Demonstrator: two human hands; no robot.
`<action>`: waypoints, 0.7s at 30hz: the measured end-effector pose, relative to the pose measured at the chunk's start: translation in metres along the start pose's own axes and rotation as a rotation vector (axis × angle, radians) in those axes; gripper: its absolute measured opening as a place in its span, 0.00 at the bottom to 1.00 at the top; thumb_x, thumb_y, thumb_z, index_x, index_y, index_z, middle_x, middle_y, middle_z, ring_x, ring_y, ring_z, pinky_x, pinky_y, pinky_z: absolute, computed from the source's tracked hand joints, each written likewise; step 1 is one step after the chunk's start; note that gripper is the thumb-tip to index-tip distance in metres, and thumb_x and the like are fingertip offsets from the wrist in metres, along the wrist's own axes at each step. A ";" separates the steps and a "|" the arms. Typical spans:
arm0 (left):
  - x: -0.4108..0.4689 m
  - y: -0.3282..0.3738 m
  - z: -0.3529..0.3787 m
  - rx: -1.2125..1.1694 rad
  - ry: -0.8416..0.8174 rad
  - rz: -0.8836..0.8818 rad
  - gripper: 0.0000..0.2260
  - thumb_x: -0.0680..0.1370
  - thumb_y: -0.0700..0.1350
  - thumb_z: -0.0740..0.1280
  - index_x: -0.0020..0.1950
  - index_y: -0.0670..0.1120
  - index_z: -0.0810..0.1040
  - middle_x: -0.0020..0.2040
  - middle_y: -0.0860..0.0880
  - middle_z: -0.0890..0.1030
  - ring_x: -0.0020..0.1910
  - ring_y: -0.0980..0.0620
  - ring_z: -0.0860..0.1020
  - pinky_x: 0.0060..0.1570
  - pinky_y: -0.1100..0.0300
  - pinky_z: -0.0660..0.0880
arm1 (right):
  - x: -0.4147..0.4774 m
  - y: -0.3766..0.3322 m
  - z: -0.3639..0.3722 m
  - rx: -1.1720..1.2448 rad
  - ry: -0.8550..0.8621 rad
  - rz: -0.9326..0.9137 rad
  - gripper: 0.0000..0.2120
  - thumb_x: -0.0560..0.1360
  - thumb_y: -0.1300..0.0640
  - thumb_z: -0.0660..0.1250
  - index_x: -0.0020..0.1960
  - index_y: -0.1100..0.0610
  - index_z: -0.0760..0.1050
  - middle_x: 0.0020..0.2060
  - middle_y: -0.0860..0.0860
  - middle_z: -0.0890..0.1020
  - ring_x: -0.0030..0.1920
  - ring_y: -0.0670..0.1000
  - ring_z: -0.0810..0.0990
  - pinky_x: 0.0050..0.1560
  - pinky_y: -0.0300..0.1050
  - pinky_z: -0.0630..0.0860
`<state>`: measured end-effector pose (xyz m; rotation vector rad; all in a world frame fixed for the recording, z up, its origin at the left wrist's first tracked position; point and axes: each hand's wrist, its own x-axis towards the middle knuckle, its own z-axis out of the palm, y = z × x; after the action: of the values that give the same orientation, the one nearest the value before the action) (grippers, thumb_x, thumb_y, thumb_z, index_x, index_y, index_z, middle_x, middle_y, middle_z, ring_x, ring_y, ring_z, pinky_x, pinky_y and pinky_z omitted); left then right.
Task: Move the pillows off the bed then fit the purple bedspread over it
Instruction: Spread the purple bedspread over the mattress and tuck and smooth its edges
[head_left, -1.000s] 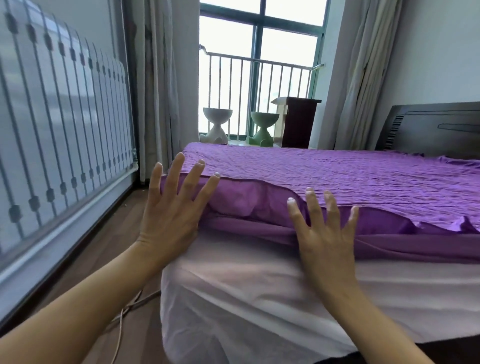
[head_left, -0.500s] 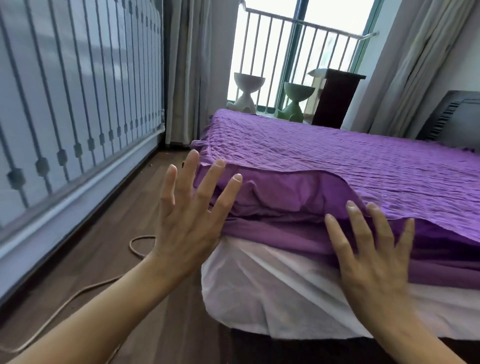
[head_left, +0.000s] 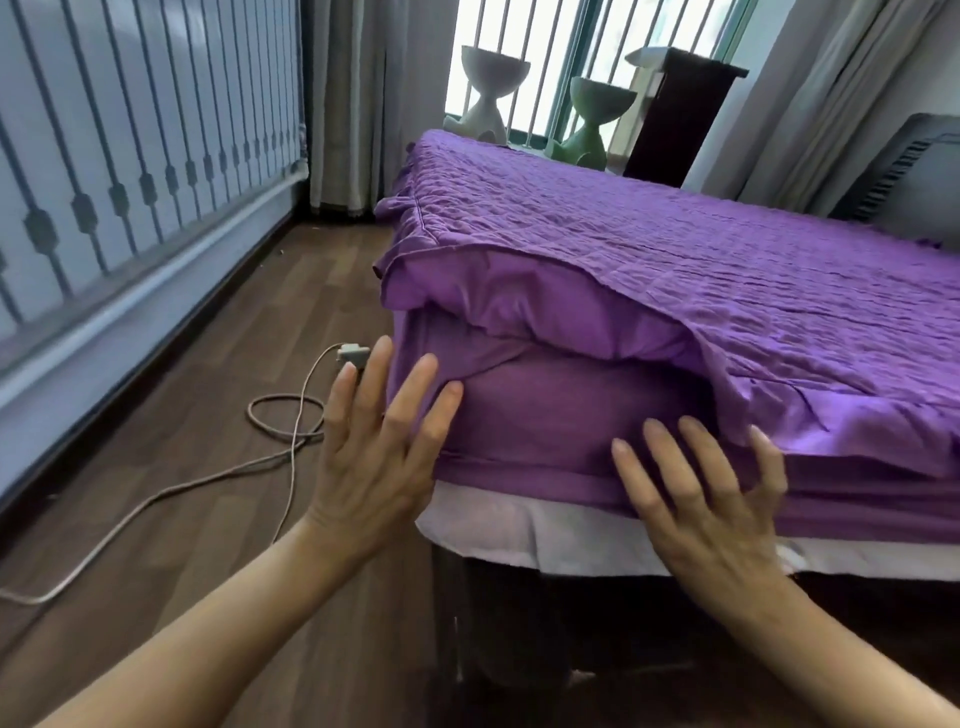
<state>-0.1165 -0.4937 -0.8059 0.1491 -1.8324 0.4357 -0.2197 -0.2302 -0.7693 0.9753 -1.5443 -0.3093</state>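
Observation:
The purple bedspread (head_left: 675, 270) covers the top of the bed, its quilted face up. At the near corner its plain skirt (head_left: 545, 415) hangs bunched over the mattress side, and a pale sheet (head_left: 498, 535) shows below it. My left hand (head_left: 379, 441) is flat and open at the corner, fingertips against the skirt. My right hand (head_left: 696, 493) presses flat on the skirt's lower hem, fingers spread. No pillows are in view.
A wood floor (head_left: 182, 415) runs along the bed's left side, with a cable and plug (head_left: 291, 426) lying on it. A barred panel (head_left: 130, 171) lines the left wall. Two stools (head_left: 491, 88) and a dark cabinet (head_left: 675, 114) stand by the window. The headboard (head_left: 914, 176) is at the right.
Both hands have moved down the corner of the bed, and the purple skirt now hangs lower over the pale sheet. The view has tilted down toward the floor.

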 end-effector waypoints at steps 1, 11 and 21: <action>-0.005 0.001 0.001 -0.003 -0.013 0.008 0.32 0.64 0.39 0.73 0.67 0.44 0.67 0.67 0.41 0.66 0.69 0.34 0.65 0.69 0.40 0.59 | -0.005 -0.003 0.000 0.014 0.017 -0.026 0.17 0.76 0.64 0.61 0.64 0.55 0.71 0.60 0.55 0.71 0.60 0.57 0.72 0.60 0.64 0.63; -0.058 0.006 0.001 -0.161 -0.129 0.069 0.12 0.67 0.35 0.63 0.49 0.42 0.70 0.54 0.41 0.70 0.56 0.40 0.71 0.62 0.40 0.65 | -0.042 -0.041 -0.006 0.203 -0.157 -0.178 0.12 0.77 0.62 0.55 0.53 0.57 0.76 0.45 0.54 0.80 0.44 0.55 0.75 0.49 0.53 0.68; -0.085 0.006 -0.001 -0.223 -0.236 0.124 0.03 0.71 0.37 0.60 0.42 0.45 0.70 0.37 0.43 0.75 0.36 0.44 0.67 0.44 0.51 0.67 | -0.051 -0.056 -0.015 0.449 -0.370 -0.150 0.10 0.73 0.64 0.59 0.41 0.57 0.78 0.33 0.52 0.76 0.33 0.54 0.74 0.47 0.49 0.66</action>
<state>-0.0914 -0.4974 -0.8874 -0.0689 -2.1159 0.3063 -0.1874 -0.2231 -0.8389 1.4500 -1.9288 -0.2618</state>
